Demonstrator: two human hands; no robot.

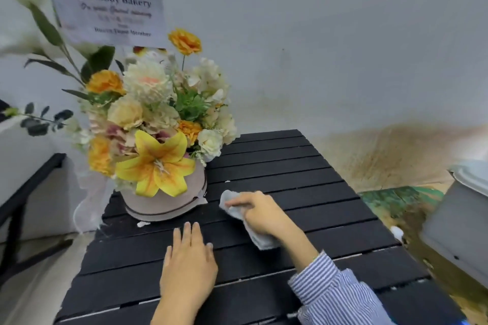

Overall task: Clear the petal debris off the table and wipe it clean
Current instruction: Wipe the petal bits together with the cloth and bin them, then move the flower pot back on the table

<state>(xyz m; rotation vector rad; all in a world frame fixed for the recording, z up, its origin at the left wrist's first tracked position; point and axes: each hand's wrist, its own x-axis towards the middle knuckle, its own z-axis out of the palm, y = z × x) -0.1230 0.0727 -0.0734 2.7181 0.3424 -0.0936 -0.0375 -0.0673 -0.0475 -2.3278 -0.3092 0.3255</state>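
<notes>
The right hand (264, 212) has its grip closed on a white cloth (239, 212) pressed to the black slatted surface (317, 192), just right of the flower box (163, 203). The left hand (188, 261) lies flat and open in front of the box, near a white petal scrap (143, 224).

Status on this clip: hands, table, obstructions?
Right hand gripping cloth on table. Left hand flat. White scrap remains by flower box.

Right sleeve (332, 290) blue-white striped; left forearm bare.
</notes>
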